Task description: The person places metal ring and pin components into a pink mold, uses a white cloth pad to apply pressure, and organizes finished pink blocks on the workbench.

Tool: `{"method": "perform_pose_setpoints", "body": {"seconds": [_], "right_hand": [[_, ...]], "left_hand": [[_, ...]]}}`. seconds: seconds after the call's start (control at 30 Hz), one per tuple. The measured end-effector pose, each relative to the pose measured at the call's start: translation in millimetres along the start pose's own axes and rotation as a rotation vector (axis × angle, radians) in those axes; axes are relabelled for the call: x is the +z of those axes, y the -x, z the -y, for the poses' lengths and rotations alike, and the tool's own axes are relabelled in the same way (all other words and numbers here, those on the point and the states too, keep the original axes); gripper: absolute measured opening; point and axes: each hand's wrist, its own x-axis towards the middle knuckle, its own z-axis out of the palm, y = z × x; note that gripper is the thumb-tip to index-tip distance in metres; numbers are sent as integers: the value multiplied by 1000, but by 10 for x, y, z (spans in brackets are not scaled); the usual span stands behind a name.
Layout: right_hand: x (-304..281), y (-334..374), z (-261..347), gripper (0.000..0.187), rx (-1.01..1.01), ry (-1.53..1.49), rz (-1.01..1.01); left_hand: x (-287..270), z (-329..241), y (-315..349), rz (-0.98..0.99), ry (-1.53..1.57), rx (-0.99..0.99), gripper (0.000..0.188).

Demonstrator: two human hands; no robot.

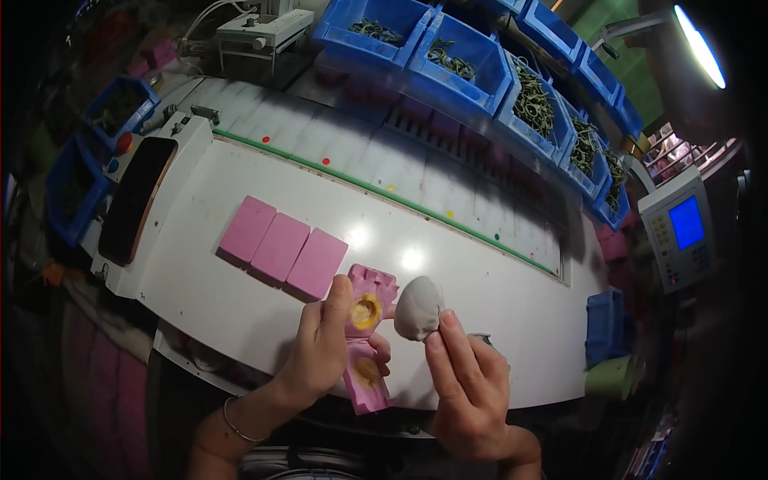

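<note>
My left hand (pixel 310 356) is closed on a pink rubber mould (pixel 373 282) spread into two parts, one above the other. The upper part has a yellow-rimmed round hollow, and a yellowish patch shows on the lower part. To the right, my right hand (pixel 472 388) pinches a rounded grey pouch (pixel 417 308), its gathered lower edge between thumb and fingers. A small gap lies between the pouch and the mould. Three pink blocks (pixel 282 246) lie in a slanting row on the white worktop (pixel 204 208), beyond my left hand. A small greenish object (pixel 485 338) is mostly hidden behind my right hand.
Blue bins (pixel 468 84) with loose greenish pieces line the back. A white machine with a dark pad (pixel 138 200) stands at the left. At the right are a control box with a blue screen (pixel 686 222), a blue bin (pixel 606 326) and a lit lamp (pixel 700 46).
</note>
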Motion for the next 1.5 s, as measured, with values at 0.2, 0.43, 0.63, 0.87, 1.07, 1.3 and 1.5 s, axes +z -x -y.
{"method": "perform_pose_setpoints", "body": {"seconds": [0.2, 0.43, 0.63, 0.87, 1.07, 1.3, 1.5], "right_hand": [[29, 35, 22, 51, -41, 27, 166], [35, 9, 21, 52, -100, 72, 185], [144, 116, -6, 54, -78, 89, 138], [187, 261, -309, 56, 118, 44, 104], [227, 6, -184, 55, 365, -760, -86], [341, 1, -285, 29, 291, -824, -103], [305, -53, -246, 24, 299, -740, -67]], "left_hand": [[47, 167, -41, 26, 19, 140, 61], [40, 261, -153, 21, 6, 165, 63], [63, 329, -185, 103, -27, 56, 64], [-89, 221, -138, -1, -38, 28, 52], [17, 313, -128, 300, -33, 177, 49], [-76, 317, -106, 436, -162, 262, 73], [-64, 329, -143, 385, -335, 367, 62]]}}
